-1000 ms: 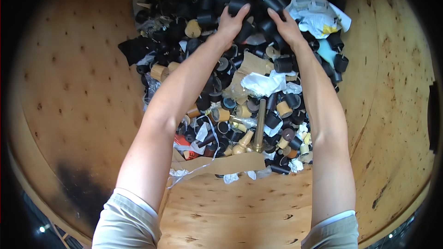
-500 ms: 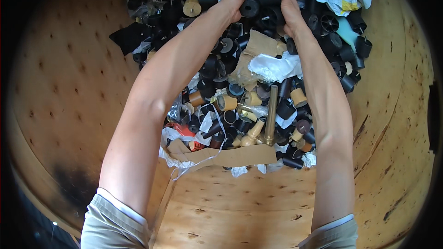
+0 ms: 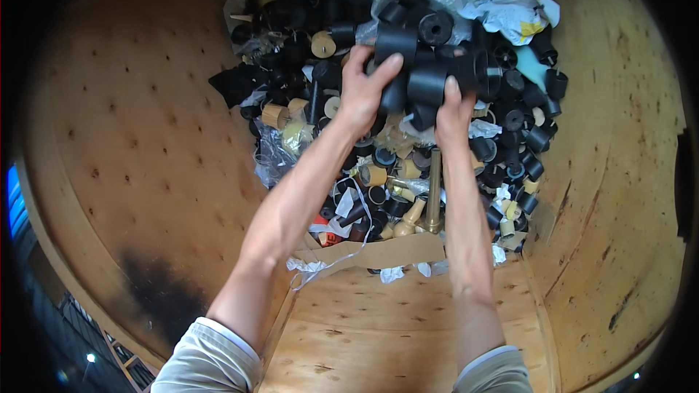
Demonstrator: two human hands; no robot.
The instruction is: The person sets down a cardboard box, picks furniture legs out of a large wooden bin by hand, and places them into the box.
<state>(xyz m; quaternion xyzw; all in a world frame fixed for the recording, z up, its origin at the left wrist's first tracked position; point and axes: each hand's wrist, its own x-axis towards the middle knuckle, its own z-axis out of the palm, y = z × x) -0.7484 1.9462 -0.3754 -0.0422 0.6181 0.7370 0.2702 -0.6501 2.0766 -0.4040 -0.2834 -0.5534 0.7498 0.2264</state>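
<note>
- A large wooden box [image 3: 131,138] with knotty, curved-looking walls fills most of the view, a dark smudge [image 3: 160,295] low on its left wall, and part of its bare wooden floor shows at the near end
- A heap [image 3: 397,207] of mostly black short cylinders, mixed with wooden pieces and scraps of wrapping, lies in the box, reaching from its far end toward the middle
- A bunch of black cylinders [image 3: 426,84] is held above the heap, near its centre, pressed between the two hands; the right part of the bunch is blurred, so its exact count cannot be told
- A white plastic bag [image 3: 502,7] with a yellow patch lies crumpled on the far right of the heap, beside clear bubble wrap [image 3: 440,0]
- A brown cardboard strip [image 3: 393,253] lies across the heap's near edge
- The left hand [image 3: 360,91] is clamped on the bunch's left side, thumb across a cylinder
- The right hand [image 3: 453,116] grips the bunch from the near right, thumb up against it, the two hands apart with the cylinders between them
- A clear plastic bag [image 3: 277,156] sits at the heap's left edge
- A brass-coloured tube [image 3: 434,189] lies just left of the right forearm, a pale turned wooden piece [image 3: 410,217] beside it
- A light wooden cylinder [image 3: 274,116] lies left of the left hand
- A thin white string [image 3: 369,218] loops over the cardboard strip
</note>
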